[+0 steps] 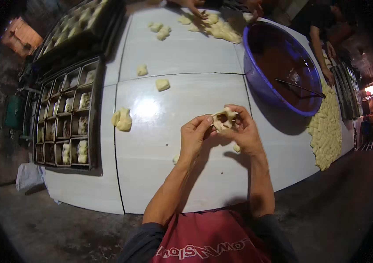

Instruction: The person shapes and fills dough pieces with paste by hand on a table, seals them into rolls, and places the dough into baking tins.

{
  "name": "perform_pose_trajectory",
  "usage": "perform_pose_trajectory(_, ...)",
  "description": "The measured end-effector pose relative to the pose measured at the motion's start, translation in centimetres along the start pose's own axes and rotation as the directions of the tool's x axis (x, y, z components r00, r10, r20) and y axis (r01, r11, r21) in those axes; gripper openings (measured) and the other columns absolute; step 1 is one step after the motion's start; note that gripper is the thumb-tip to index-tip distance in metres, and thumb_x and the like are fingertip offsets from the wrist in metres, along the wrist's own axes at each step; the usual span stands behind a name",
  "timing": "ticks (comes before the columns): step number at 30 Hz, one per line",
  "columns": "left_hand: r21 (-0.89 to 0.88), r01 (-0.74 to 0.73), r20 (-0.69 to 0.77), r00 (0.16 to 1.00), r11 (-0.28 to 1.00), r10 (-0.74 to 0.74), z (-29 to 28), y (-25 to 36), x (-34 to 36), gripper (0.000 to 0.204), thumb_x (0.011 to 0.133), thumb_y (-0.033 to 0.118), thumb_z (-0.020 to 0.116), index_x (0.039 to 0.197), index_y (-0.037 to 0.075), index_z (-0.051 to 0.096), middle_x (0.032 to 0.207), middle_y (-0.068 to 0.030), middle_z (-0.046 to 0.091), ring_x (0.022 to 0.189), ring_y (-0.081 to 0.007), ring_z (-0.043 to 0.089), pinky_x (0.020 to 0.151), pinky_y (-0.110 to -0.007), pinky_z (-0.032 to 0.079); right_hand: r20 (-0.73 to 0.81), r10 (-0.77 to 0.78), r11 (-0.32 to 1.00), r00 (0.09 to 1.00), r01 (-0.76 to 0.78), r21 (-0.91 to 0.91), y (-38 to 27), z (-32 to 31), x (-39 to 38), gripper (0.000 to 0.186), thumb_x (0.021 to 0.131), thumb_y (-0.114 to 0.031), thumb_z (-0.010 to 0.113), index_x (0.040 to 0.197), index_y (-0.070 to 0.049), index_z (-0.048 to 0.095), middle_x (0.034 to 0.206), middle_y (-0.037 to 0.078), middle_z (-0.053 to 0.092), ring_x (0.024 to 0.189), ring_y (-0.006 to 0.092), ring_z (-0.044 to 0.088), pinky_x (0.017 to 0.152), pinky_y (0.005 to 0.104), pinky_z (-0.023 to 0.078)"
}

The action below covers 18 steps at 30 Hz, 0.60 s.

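Above the white table, my left hand (196,133) and my right hand (245,131) pinch the edges of one piece of dough (224,126). Dark brown filling (223,118) shows in the hollow at its middle, with the pale dough rising around it. Under my right hand a small dough lump (236,147) lies on the table. Farther left sits a cluster of shaped dough pieces (123,119), and beyond it are two single dough pieces, one (162,85) nearer than the other (142,70).
A large purple basin (256,79) of brown filling, with a long thin utensil (300,88) across it, stands at right. Beside it spreads a sheet of dough pieces (325,131). A divided metal pan (94,149) holds dough at left. Other people's hands (191,6) work at the far side.
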State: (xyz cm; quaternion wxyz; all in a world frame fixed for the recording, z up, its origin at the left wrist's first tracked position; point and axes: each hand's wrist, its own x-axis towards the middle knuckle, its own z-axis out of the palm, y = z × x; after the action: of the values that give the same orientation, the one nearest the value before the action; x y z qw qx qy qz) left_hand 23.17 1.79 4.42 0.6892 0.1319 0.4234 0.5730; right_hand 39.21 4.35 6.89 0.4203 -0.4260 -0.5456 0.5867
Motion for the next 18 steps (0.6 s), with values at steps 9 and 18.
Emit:
perform_pose_trajectory(9,0.246,-0.184,-0.034,0.980,0.952,0.198,-3.3,3.1,-3.6,0.039,0.091,0.023,0.073,0.118,-0.003,0.066,0.105,-0.0123,0.069,0.094,-0.0163,0.065,0.077,-0.029,0.055,-0.016,-0.530,0.692,0.848,0.422,-0.585,2.9,7.8,-0.4,0.014,0.087,-0.007,0.070,0.101,-0.005,0.071,0.089,0.004,0.064,0.082,0.0104,0.059,0.069,0.0257,0.049)
perform_pose_trajectory(18,0.273,0.030,0.068,0.996,0.962,-0.050,-7.7,8.3,-3.2,0.040,0.088,0.029,0.076,0.112,-0.002,0.067,0.095,-0.0097,0.070,0.080,-0.0158,0.067,0.069,-0.028,0.057,0.047,0.155,0.982,0.987,-0.159,0.102,0.1,10.7,-1.7,0.022,0.090,-0.012,0.071,0.109,-0.001,0.068,0.101,0.004,0.067,0.093,0.0123,0.062,0.075,0.0261,0.050)
